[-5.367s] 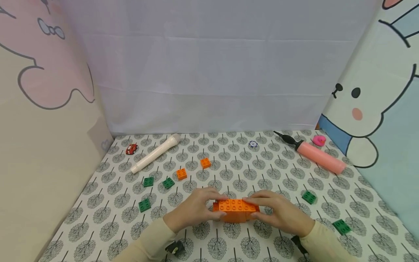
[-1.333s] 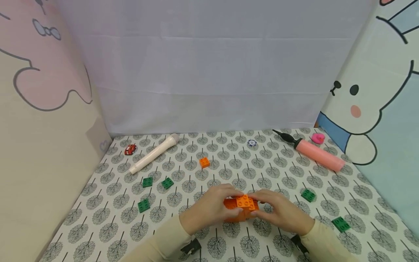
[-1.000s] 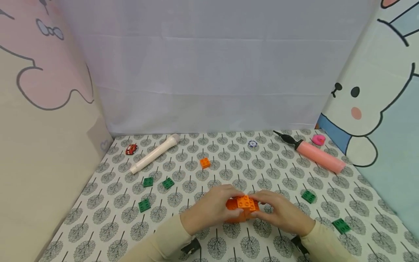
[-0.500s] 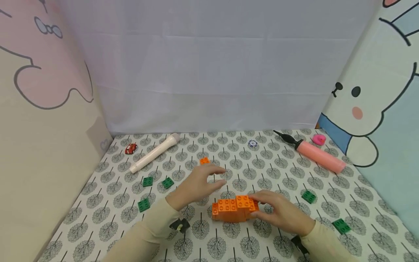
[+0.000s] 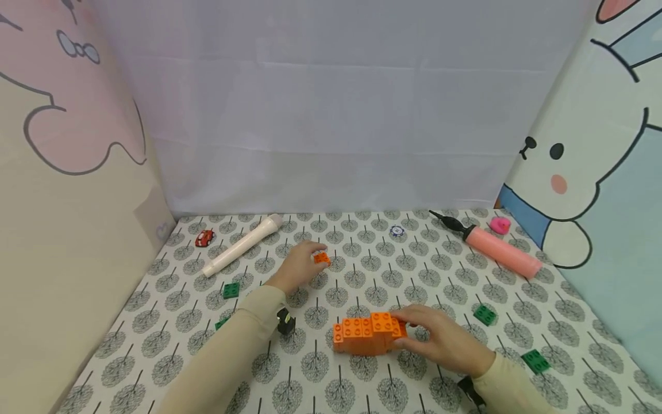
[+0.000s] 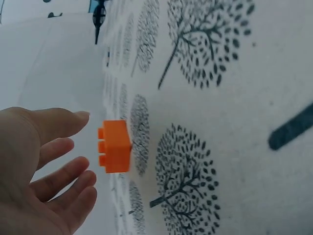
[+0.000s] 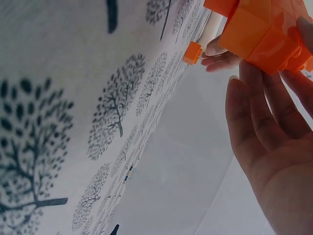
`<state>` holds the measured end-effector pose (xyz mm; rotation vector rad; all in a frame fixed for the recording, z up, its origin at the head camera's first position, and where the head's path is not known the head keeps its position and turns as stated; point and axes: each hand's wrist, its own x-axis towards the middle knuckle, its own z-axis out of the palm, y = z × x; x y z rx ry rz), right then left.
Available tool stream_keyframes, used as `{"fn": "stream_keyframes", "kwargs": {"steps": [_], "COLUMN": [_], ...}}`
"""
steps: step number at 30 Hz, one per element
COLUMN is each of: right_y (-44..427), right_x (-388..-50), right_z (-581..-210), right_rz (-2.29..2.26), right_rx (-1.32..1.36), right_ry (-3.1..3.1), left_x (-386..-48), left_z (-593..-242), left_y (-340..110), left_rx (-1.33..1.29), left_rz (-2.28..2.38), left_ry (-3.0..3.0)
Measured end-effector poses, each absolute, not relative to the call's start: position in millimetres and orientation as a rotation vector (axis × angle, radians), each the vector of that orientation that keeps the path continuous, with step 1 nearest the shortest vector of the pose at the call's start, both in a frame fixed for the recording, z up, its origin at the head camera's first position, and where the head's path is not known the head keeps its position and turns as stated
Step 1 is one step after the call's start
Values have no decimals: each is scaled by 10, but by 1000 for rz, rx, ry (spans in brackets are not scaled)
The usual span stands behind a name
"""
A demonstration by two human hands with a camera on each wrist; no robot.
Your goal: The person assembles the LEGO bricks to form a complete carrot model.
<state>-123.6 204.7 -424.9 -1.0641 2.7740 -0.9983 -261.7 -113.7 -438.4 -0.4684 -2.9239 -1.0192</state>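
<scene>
Pale fabric walls close in three sides of the tabletop [image 5: 316,393], which wears a white cloth printed with grey trees: a plain white sheet [image 5: 331,115] behind the far edge, a cream-and-pink cartoon panel [image 5: 77,230] along the left edge and a rabbit panel [image 5: 569,155] along the right. Toward the person's side, about midway between the left and right edges, stands a stepped orange brick assembly [image 5: 359,336], with its tallest part right of its middle. The right hand [image 5: 442,339] grips its right end, thumb on the near side and fingers on the far side. Farther out, the left hand [image 5: 297,267] reaches toward the far edge — its fingers loosely bent and holding nothing, thumb and fingertips just beside a lone orange brick [image 5: 322,258] on the cloth. Near the left edge are two green bricks, one in plain sight [image 5: 231,290], the other [image 5: 220,324] partly covered by the left sleeve [image 5: 227,351]; two more, a farther one [image 5: 484,314] and a nearer one [image 5: 535,361], sit toward the right edge. By the far left corner are a red toy car [image 5: 204,238] and a cream microphone-shaped stick [image 5: 243,245]. A blue-and-white chip [image 5: 396,231] lies near the far edge, while a pink pump [image 5: 501,251] with a black nozzle and a pink toy duck [image 5: 499,225] occupy the far right corner.
</scene>
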Motion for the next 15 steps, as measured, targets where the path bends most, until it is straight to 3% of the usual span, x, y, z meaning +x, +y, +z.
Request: {"fn": "stream_keyframes", "kwargs": {"steps": [8,15], "right_y": [2036,2039], "right_x": [-1236,-1235], "right_z": [-4254,-4249], "right_rz": [-1011,-992], "right_rx": [-1069,-1078], "right_ry": [2759,2790], "left_x": [-2706,-2769], "left_z": [-4533,-4615], "left_y": [-1175,-1201], "left_rx": [-330,-368], "left_rz": [-1141,-1174], "left_ry": [-2950,-2939]}}
